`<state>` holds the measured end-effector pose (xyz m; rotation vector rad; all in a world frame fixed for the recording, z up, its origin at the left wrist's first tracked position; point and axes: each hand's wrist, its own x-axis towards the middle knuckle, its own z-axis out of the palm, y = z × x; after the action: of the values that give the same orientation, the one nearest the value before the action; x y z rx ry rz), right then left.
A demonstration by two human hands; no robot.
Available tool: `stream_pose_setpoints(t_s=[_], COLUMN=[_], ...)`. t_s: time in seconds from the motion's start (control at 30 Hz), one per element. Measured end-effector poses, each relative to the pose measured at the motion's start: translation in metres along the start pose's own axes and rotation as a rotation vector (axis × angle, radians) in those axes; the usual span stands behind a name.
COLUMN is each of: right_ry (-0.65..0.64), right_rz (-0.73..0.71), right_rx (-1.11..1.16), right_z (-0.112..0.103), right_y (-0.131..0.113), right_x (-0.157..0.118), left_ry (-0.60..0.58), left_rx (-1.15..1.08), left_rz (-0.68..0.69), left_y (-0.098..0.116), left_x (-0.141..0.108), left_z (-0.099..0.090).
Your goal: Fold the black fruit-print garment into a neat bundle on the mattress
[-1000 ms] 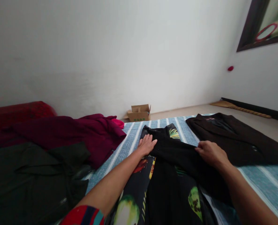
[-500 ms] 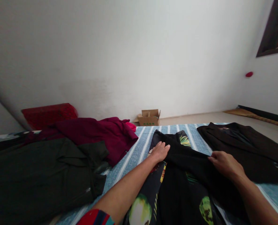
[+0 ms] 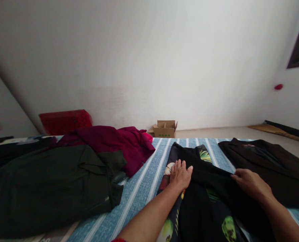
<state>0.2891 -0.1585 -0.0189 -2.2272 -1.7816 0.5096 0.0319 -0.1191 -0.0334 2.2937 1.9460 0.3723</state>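
A black garment with green, yellow and white printed patterns (image 3: 194, 205) lies spread in front of me on a blue and white striped cloth (image 3: 136, 191). My left hand (image 3: 181, 175) rests flat on its upper left part, fingers spread. Over to the right, my right hand (image 3: 251, 183) pinches the edge of a black part of the garment and holds it stretched out to the side. The lower end of the garment runs out of view at the bottom.
Dark green clothing (image 3: 55, 188) and a maroon garment (image 3: 114, 141) lie at the left. A dark brown jacket (image 3: 270, 168) is at the right. Beyond the cloth are an open cardboard box (image 3: 164, 130) and a red box (image 3: 66, 122) by the wall (image 3: 149, 67).
The view has shifted left, so things appear further right. My left hand's fingers look more spread on the garment. My right hand still pinches the black edge.
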Motion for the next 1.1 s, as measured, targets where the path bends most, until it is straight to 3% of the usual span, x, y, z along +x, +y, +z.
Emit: stream_pose_setpoints(t_s=[0.6,0.73,0.8,0.93,1.0,1.1], right_ry=[0.041,0.114,0.167,0.164,0.136,0.122], right_rz=[0.021,0.032,-0.038,-0.424,-0.466,-0.437], right_rx=[-0.108,-0.258,-0.266,-0.109,-0.097,-0.089], right_z=[-0.008,-0.020,-0.021,0.008,0.031,0.059], right_y=[-0.007,-0.023,-0.042,-0.077,-0.082,-0.069], right_x=[-0.011,-0.025,-0.034,-0.043,-0.044,-0.043], left_ry=[0.075,0.120,0.141,0.152,0.149,0.134], left_rx=[0.024,0.019,0.023,0.021,0.010,-0.046], left_rz=[0.040,0.047,0.043,0.044,0.045,0.046], left_y=[0.001,0.001,0.001,0.003,0.004,0.002], left_x=[0.000,-0.001,-0.002,-0.003,-0.004,-0.002], left_z=[0.004,0.008,0.010,0.009,0.007,0.004])
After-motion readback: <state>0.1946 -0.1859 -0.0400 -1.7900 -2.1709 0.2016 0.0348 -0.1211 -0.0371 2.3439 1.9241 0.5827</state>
